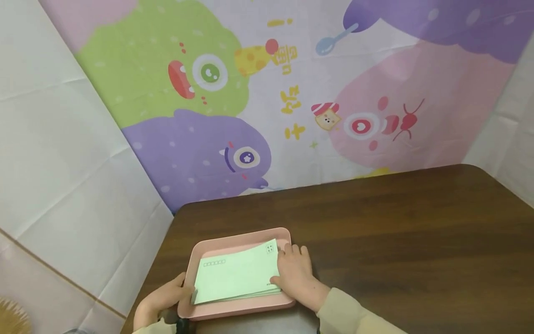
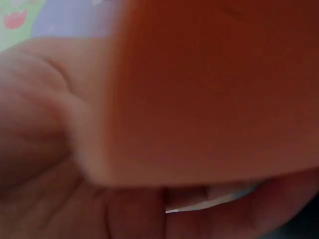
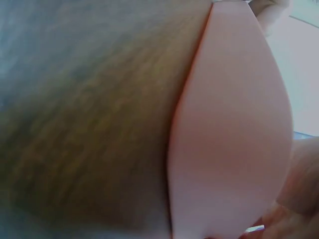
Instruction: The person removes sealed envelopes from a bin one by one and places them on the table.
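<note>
A pink tray [image 1: 233, 310] with rounded corners lies near the front of the dark table, holding a small stack of pale green envelopes [image 1: 238, 273]. My left hand [image 1: 167, 293] grips its left rim, thumb over the edge. At the right side, my right hand [image 1: 298, 273] lies over the rim, its thumb on the envelopes and its fingers pointing forward. In the right wrist view the tray's outer wall [image 3: 229, 114] fills the middle, with part of the right hand [image 3: 301, 181] at the rim. Blurred skin of the left hand [image 2: 50, 134] fills most of the left wrist view.
The dark wood table [image 1: 396, 241] stretches away to the right. Behind it hangs a cloth [image 1: 308, 153] printed with cartoon monsters, and white panels [image 1: 75, 153] stand on the left. A tan bristly thing [image 1: 12, 317] shows at the lower left corner.
</note>
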Demonstrator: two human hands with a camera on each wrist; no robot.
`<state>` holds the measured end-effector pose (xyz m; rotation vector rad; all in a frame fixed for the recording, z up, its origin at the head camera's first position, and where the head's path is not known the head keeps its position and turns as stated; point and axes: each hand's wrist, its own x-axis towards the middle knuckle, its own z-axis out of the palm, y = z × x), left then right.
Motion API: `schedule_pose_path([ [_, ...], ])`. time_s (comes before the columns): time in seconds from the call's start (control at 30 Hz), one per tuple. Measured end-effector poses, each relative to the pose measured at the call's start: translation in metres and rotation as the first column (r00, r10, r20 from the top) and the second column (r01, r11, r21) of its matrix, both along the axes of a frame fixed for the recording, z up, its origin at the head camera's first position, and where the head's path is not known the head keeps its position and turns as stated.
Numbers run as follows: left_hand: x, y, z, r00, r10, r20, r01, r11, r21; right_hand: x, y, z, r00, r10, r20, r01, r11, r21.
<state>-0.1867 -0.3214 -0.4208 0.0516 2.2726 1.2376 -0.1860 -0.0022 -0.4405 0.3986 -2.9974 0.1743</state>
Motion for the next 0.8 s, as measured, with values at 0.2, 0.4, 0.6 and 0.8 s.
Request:
schedule_pose_path([
  [0.2, -0.001, -0.007, -0.006, 0.999, -0.045, 0.023, 0.042, 0.993, 0.106, -0.001, -0.005, 0.003, 0.999, -0.004, -0.051, 0.004, 1.0, 0.0],
  [0.4, -0.004, -0.005, -0.008, 0.998, -0.049, -0.036, 0.052, 0.995, 0.083, 0.001, -0.006, 0.001, 0.989, 0.011, -0.147, -0.02, 0.998, -0.061],
  [0.6, -0.002, -0.002, -0.012, 1.0, 0.006, -0.021, -0.006, 1.0, 0.007, 0.004, -0.004, 0.001, 0.981, 0.011, -0.192, -0.035, 0.992, -0.123],
  [0.8, -0.005, -0.003, -0.013, 1.0, 0.013, -0.022, -0.012, 1.0, 0.015, 0.004, -0.001, 0.008, 0.981, 0.018, -0.194, -0.048, 0.988, -0.148],
])
